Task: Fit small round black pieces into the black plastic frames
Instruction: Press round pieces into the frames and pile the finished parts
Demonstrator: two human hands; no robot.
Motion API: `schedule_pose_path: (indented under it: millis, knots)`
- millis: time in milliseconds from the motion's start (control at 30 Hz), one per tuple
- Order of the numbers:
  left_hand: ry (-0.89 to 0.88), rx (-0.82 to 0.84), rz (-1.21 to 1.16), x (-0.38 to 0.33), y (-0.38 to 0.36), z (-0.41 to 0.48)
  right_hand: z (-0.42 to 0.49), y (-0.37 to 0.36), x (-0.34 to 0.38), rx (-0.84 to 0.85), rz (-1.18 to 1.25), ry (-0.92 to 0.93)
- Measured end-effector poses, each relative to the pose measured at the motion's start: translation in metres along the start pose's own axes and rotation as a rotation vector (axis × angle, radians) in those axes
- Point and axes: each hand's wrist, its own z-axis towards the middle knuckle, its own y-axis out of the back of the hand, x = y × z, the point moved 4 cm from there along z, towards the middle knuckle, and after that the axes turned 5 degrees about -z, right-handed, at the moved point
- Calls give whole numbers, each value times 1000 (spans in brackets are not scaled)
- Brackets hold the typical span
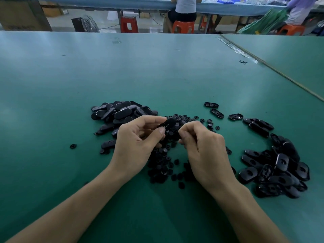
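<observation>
Head view has your left hand point(138, 142) pinching one black frame point(169, 122) above the heap of round pieces point(163, 165) on the table point(157, 71). Your right hand point(205, 148) curls its fingers point(185, 133) just beside the frame; whether they pinch a piece is hidden. Black on black, you could seat a piece crooked, or drop it into the heap.

Reaches in with both bare forearms from the bottom corners, converging toward the middle. Pinches a black frame point(168, 122) between thumb and fingertips of the left hand point(136, 144), palm turned inward. Curls the right hand point(205, 148) just beside it, knuckles up, fingertips tucked toward the left (contents, if any, hidden).
</observation>
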Motion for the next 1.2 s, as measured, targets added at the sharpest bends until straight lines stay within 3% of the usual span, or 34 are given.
schedule_pose_path:
  millis: [100, 467, 1200]
  knots:
    - [20, 8, -41, 0, -1, -1, 0, 5, 4, -80, 124, 6]
    - [30, 34, 12, 0, -2, -2, -2, 3, 4, -77, 204, -9]
    - [66, 76, 51, 0, -3, -3, -1, 5, 3, -128, 156, -48]
